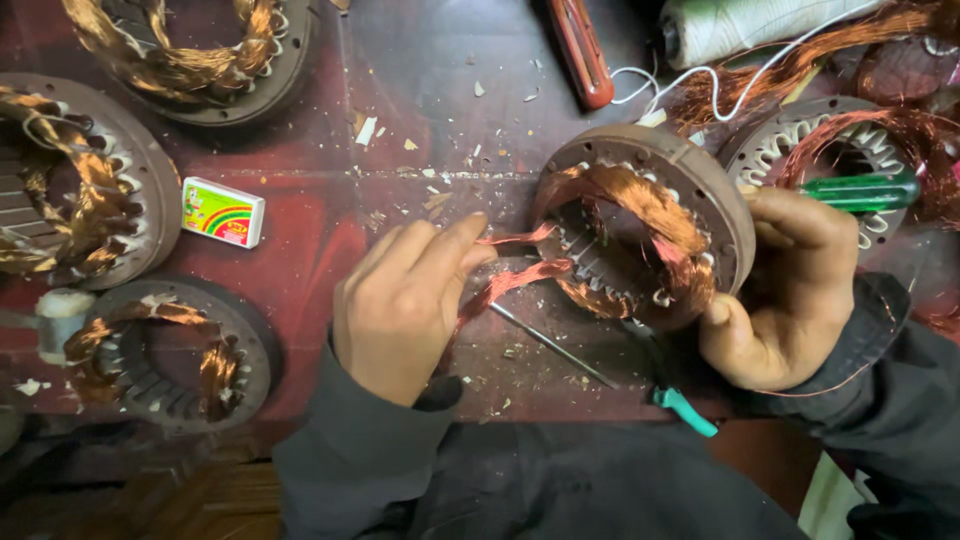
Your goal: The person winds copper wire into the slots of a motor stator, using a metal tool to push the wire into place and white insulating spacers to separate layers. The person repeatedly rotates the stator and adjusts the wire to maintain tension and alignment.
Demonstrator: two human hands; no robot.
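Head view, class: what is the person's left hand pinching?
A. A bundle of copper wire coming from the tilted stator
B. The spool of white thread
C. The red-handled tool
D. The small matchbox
A: the left hand pinches a bundle of copper wire that runs into the tilted stator, which the right hand grips at its rim.

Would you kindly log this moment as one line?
left hand: pulling copper wire strand | right hand: steadying stator tilted on table

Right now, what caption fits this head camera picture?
Left hand pulls copper wire from a motor stator steadied by the right hand.
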